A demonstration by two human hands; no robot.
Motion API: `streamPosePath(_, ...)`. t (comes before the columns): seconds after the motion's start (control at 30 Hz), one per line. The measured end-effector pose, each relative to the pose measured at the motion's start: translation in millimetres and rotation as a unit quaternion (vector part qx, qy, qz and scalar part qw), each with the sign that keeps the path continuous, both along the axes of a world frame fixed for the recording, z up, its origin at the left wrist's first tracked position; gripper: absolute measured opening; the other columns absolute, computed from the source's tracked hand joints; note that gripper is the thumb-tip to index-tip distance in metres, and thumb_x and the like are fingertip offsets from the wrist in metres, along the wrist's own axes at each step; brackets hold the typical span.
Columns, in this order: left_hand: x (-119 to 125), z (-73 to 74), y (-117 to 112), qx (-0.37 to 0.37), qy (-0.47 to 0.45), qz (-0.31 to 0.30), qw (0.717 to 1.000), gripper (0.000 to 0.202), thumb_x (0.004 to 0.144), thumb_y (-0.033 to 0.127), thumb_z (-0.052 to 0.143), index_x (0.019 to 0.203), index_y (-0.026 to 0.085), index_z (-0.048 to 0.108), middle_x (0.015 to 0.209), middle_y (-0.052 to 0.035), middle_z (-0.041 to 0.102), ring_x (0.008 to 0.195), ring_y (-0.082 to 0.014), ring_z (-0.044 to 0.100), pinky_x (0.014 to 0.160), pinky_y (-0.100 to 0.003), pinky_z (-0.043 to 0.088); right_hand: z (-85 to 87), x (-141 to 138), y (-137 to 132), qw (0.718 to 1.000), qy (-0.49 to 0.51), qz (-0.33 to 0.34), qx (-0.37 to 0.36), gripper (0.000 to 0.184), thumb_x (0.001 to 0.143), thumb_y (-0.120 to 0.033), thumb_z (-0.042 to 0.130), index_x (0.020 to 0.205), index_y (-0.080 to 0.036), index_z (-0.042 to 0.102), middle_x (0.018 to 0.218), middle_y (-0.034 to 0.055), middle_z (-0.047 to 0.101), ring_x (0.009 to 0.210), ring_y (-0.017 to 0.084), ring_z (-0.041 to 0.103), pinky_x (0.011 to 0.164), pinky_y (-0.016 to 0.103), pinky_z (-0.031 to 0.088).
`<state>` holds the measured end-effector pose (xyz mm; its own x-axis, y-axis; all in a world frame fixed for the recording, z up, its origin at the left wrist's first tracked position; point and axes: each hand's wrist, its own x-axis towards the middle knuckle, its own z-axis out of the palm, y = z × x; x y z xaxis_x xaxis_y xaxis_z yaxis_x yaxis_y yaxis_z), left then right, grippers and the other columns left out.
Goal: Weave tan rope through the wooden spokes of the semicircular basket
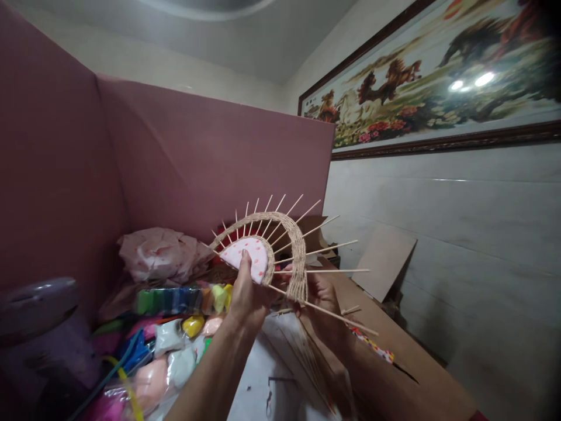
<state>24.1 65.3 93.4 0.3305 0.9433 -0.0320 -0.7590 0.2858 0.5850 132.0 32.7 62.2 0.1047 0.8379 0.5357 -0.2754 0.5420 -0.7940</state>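
A half-round woven fan frame [299, 251] is held up before me, with thin wooden sticks spreading outward through a band of tan twine. At its centre sits a pink-and-white half-disc [252, 255] with red spots, edged in twine. My left hand [250, 292] is closed on this centre, thumb on its face and fingers behind. My right hand [322, 298] is at the band's lower right end, its curled fingers partly hidden behind the weave and apparently gripping the twine. Loose pale strands [313, 339] hang below it.
Bags of coloured clay [175, 345] crowd the left, near a purple tub [41, 345]. Crumpled pink wrapping [164, 254] lies behind. A colourful-handled pointed tool [372, 344] rests on the brown tabletop [421, 386]. Pink panels [219, 152] stand behind; cardboard [385, 263] leans against the wall.
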Motion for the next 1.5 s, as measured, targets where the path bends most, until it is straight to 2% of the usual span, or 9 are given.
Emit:
streamPosePath(0.13, 3, 1.1, 0, -0.029, 0.016, 0.046, 0.998, 0.028, 0.083, 0.038, 0.047, 0.09, 0.013, 0.058, 0.064, -0.0043, 0.063, 0.046, -0.0139, 0.058, 0.053, -0.031, 0.053, -7.0, 3, -1, 0.999, 0.009, -0.027, 0.016, 0.019, 0.066, -0.04, 0.069, 0.068, -0.021, 0.065, 0.066, 0.0014, 0.062, 0.056, 0.012, 0.052, 0.048, 0.022, 0.042)
streamPosePath(0.23, 3, -1.2, 2, -0.027, 0.029, 0.039, 0.998, 0.031, 0.082, 0.041, 0.048, 0.085, 0.012, 0.058, 0.06, -0.0043, 0.062, 0.047, -0.0143, 0.058, 0.052, -0.031, 0.053, -14.9, 8, 0, 1.0, 0.019, -0.001, 0.003, 0.016, 0.07, -0.037, 0.066, 0.071, -0.022, 0.065, 0.068, 0.0019, 0.061, 0.058, 0.013, 0.053, 0.052, 0.024, 0.044)
streamPosePath(0.43, -5, -6.5, 6, 0.043, 0.031, -0.019, 0.998, 0.029, 0.081, 0.04, 0.05, 0.085, 0.012, 0.058, 0.064, -0.0062, 0.064, 0.053, -0.0154, 0.061, 0.051, -0.028, 0.052, -25.7, 17, 1, 0.981, 0.102, 0.109, -0.124, 0.017, 0.066, -0.034, 0.069, 0.067, -0.019, 0.059, 0.05, -0.0052, 0.044, 0.038, 0.004, 0.027, 0.034, 0.017, 0.024)
streamPosePath(0.53, -7, -5.4, 5, 0.076, 0.038, -0.043, 0.995, 0.022, 0.081, 0.034, 0.052, 0.086, 0.013, 0.057, 0.068, -0.0071, 0.065, 0.056, -0.0156, 0.062, 0.05, -0.026, 0.052, -27.6, 23, 2, 0.972, 0.138, 0.117, -0.146, 0.018, 0.064, -0.028, 0.072, 0.072, -0.018, 0.059, 0.05, -0.0066, 0.041, 0.038, 0.003, 0.024, 0.034, 0.016, 0.02)
streamPosePath(0.7, -5, -6.1, 6, 0.087, 0.031, -0.043, 0.995, 0.014, 0.076, 0.025, 0.06, 0.086, 0.016, 0.055, 0.069, -0.0039, 0.064, 0.057, -0.0154, 0.062, 0.047, -0.024, 0.05, -31.3, 28, 7, 0.979, 0.149, 0.064, -0.121, 0.018, 0.064, -0.026, 0.071, 0.074, -0.018, 0.058, 0.049, -0.0075, 0.039, 0.039, 0.003, 0.024, 0.035, 0.016, 0.018)
streamPosePath(0.9, -2, -8.1, 6, 0.072, 0.027, -0.014, 0.997, 0.009, 0.077, 0.018, 0.058, 0.085, 0.014, 0.057, 0.068, -0.0038, 0.063, 0.057, -0.0143, 0.061, 0.044, -0.023, 0.049, -33.4, 29, 10, 0.98, 0.153, 0.053, -0.114, 0.02, 0.064, -0.026, 0.071, 0.072, -0.017, 0.054, 0.05, -0.0079, 0.039, 0.04, 0.003, 0.024, 0.036, 0.016, 0.018)
streamPosePath(1.07, 0, -6.1, 4, 0.048, 0.002, -0.013, 0.999, 0.007, 0.079, 0.02, 0.055, 0.082, 0.014, 0.056, 0.068, -0.0055, 0.063, 0.055, -0.0132, 0.06, 0.046, -0.022, 0.049, -34.1, 26, 7, 0.988, 0.123, 0.01, -0.092, 0.023, 0.072, -0.03, 0.063, 0.088, -0.02, 0.051, 0.049, -0.0096, 0.038, 0.037, 0.003, 0.02, 0.034, 0.017, 0.013)
streamPosePath(1.37, 6, -3.3, 0, -0.001, -0.002, -0.018, 1.0, 0.014, 0.083, 0.023, 0.048, 0.079, 0.012, 0.056, 0.067, -0.0088, 0.064, 0.049, -0.012, 0.058, 0.047, -0.023, 0.051, -49.2, 12, -7, 0.988, 0.064, -0.131, 0.043, 0.018, 0.08, -0.035, 0.053, 0.088, -0.024, 0.041, 0.056, -0.0053, 0.043, 0.046, 0.009, 0.035, 0.044, 0.022, 0.027)
streamPosePath(1.5, 7, -0.3, -3, -0.009, 0.004, 0.0, 1.0, 0.016, 0.084, 0.024, 0.048, 0.079, 0.011, 0.056, 0.066, -0.0089, 0.063, 0.048, -0.0121, 0.058, 0.046, -0.023, 0.051, -45.5, 5, -20, 0.985, 0.035, -0.16, 0.05, 0.016, 0.082, -0.034, 0.051, 0.087, -0.023, 0.041, 0.059, -0.005, 0.043, 0.05, 0.009, 0.037, 0.047, 0.022, 0.029)
